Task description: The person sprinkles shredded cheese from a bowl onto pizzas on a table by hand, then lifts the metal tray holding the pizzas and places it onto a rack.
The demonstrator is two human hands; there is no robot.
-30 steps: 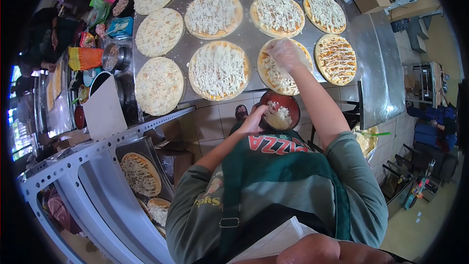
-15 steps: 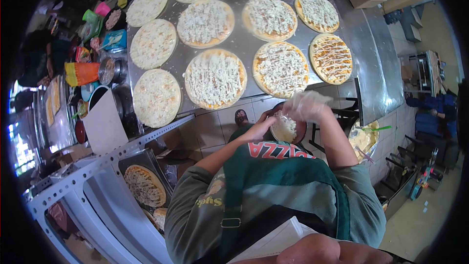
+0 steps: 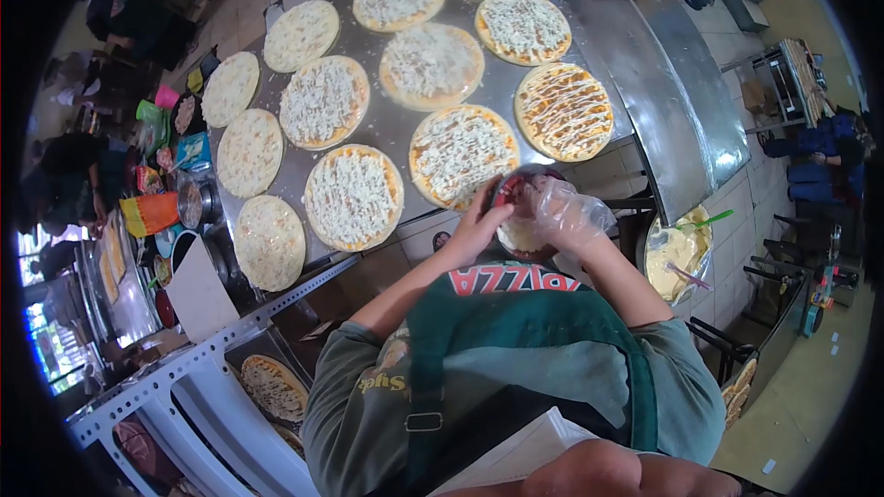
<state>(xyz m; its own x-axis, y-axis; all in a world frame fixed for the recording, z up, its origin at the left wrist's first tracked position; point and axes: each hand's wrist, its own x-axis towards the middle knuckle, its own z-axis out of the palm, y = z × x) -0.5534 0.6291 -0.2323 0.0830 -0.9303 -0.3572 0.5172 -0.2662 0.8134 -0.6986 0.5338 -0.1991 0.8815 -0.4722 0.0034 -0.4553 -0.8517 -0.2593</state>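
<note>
My left hand (image 3: 479, 232) grips the side of a dark red bowl (image 3: 503, 191) with white grated cheese (image 3: 521, 236) inside. On my right hand (image 3: 569, 217) is a clear plastic glove; its fingers are curled at the bowl's inside, partly hidden. Just beyond the bowl lies a pizza covered in white shreds (image 3: 463, 155) on the metal table (image 3: 364, 101). To its right, a pizza with brown topping and white drizzled lines (image 3: 564, 110) shows no thick layer of shreds. Several other round pizzas, such as a cheese-covered one (image 3: 354, 197), fill the tabletop.
A tub of pale yellow spread (image 3: 672, 262) with a green utensil stands at my right. At my left are a perforated metal rack (image 3: 212, 322) and a pizza on a lower shelf (image 3: 273, 387). Other people (image 3: 820, 161) are further off at both sides.
The view has turned, so the pizzas appear further left. The bowl has come up close to the table edge, and my gloved right hand has gone from above it to its inside.
</note>
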